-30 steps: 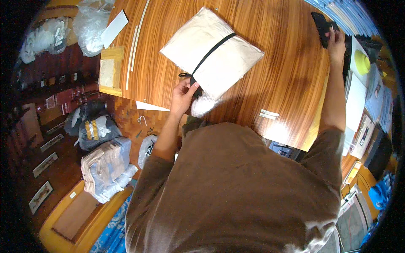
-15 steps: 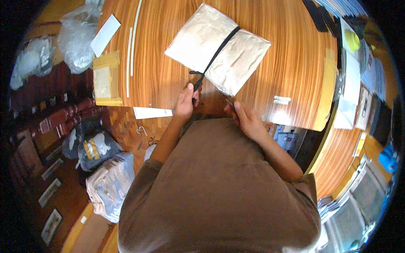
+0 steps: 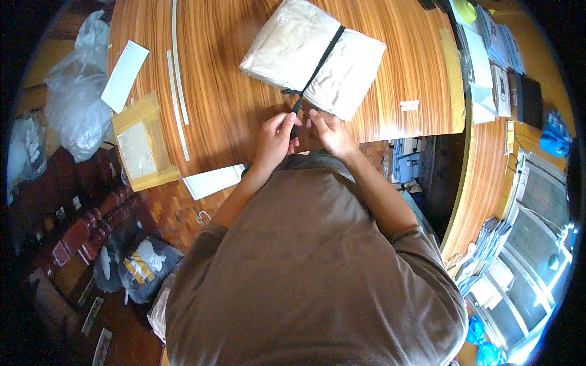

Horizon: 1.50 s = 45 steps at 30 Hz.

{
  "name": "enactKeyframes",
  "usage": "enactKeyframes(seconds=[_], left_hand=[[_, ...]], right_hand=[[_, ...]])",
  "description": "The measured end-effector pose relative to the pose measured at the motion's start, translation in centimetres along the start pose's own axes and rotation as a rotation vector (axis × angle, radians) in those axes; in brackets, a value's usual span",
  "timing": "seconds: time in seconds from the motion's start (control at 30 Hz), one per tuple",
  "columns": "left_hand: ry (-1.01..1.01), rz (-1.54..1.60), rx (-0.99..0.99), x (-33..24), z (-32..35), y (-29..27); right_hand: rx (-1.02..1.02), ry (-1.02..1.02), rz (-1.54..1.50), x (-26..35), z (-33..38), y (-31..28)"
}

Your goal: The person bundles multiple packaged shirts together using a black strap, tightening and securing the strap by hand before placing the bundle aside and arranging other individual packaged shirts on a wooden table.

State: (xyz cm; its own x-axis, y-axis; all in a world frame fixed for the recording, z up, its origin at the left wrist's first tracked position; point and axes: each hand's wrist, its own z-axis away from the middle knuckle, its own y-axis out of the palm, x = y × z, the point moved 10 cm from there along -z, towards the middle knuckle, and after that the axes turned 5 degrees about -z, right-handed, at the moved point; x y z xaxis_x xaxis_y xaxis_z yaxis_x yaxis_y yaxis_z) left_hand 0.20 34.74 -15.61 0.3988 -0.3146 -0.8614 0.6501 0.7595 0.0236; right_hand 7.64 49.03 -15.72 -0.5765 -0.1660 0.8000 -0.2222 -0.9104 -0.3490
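Observation:
A flat package in crinkled, shiny whitish wrapping point(image 3: 290, 46) lies at a slant on the wood-grain table point(image 3: 220, 79). A black strap point(image 3: 320, 64) crosses it, with a small knot or loop at its near edge. My left hand point(image 3: 274, 137) is closed on the strap's tail and draws it taut toward me. Close to the strap, just off the package's near corner, my right hand point(image 3: 334, 137) has its fingers pinched together. Whatever is in that pinch is too small and dark to make out.
At the table's left lie a white paper point(image 3: 125, 76), thin pale strips point(image 3: 177, 91) and a brown-taped card point(image 3: 139, 152). Clear plastic bags point(image 3: 79, 104) hang beyond that edge. Stacked blue-grey packs point(image 3: 491, 39) sit at far right. Bagged items point(image 3: 146, 268) are on the floor.
My right hand has moved left and up from the package's near corner to the strap, beside my left hand. The left hand keeps its hold. The whole view has shifted and turned slightly.

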Motion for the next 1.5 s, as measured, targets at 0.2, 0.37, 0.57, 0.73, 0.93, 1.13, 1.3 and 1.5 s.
enactKeyframes(seconds=[0.2, 0.37, 0.57, 0.73, 0.93, 1.13, 1.3, 1.5], left_hand=[[0.066, -0.051, 0.076, 0.4, -0.3, -0.6], [0.054, -0.070, 0.116, 0.6, -1.0, -1.1], [-0.006, -0.101, 0.163, 1.6, -1.7, -0.9], [-0.032, -0.105, 0.144, 1.6, -1.7, -0.9], [-0.031, -0.154, 0.127, 0.7, -1.5, -0.8], [-0.017, -0.220, 0.056, 1.7, -1.6, -1.2], [0.184, -0.531, -0.205, 2.2, 2.2, -3.8], [-0.760, -0.439, -0.278, 16.0, 23.6, -6.7]], right_hand=[[-0.012, -0.039, -0.087, 2.2, -0.6, 1.8], [-0.042, -0.062, -0.080, 2.6, -1.8, 2.5], [0.025, 0.015, 0.006, 2.4, -2.0, 2.7], [0.035, -0.061, 0.011, 1.7, -2.6, 3.0], [0.047, -0.064, 0.050, 2.4, -2.6, 2.6], [0.044, -0.173, 0.128, 3.9, -2.9, 2.1], [0.257, -0.162, 0.214, 4.6, -0.8, 0.4], [-0.013, -0.193, 0.151, -3.6, 1.1, -20.1]])
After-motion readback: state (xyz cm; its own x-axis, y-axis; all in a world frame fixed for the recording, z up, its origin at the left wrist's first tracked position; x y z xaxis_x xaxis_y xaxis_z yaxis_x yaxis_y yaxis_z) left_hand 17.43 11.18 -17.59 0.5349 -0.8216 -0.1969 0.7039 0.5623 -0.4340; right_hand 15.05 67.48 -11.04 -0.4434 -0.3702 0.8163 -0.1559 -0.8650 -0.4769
